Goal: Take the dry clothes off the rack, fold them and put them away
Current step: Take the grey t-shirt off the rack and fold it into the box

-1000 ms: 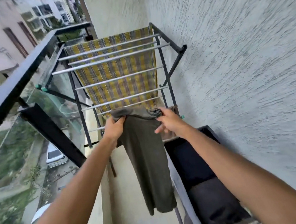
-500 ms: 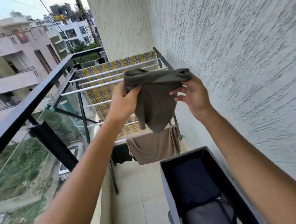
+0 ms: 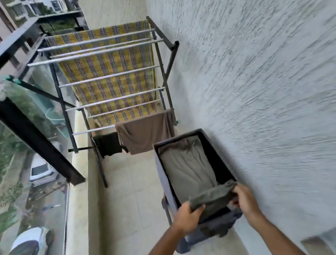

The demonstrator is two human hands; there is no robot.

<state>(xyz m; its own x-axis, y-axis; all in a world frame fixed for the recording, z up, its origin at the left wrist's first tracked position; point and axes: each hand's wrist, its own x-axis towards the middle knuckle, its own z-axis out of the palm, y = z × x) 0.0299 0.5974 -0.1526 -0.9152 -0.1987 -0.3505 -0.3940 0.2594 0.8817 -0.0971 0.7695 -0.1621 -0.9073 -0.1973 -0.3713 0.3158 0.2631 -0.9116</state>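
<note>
Olive garment (image 3: 212, 199), gripped by left hand (image 3: 187, 217) and right hand (image 3: 245, 200), lies stretched in the bin (image 3: 162, 171) beside the wall, while plaid cloth (image 3: 112, 70), brown garment (image 3: 146, 132) and black garment (image 3: 108, 144) hang on the rack (image 3: 97, 51), not yet taken.

Left hand (image 3: 187, 216), right hand (image 3: 246, 201) — fingers (image 3: 197, 210) curled.

Basket (image 3: 161, 166) standing on the balcony floor (image 3: 129, 196), rack (image 3: 111, 76) behind it.
The basket is sitting just beside the wall (image 3: 265, 93) on the right, the railing (image 3: 0, 61) running along the left. A sheet (image 3: 107, 64) is hanging over the rack's far side, a towel (image 3: 145, 132) from its near rail, a small garment (image 3: 108, 144) left of the towel. One laid garment (image 3: 187, 167) is lying in the basket; the left grip (image 3: 187, 217) and right grip (image 3: 246, 200) are holding a folded garment (image 3: 211, 198) over its near end.
</note>
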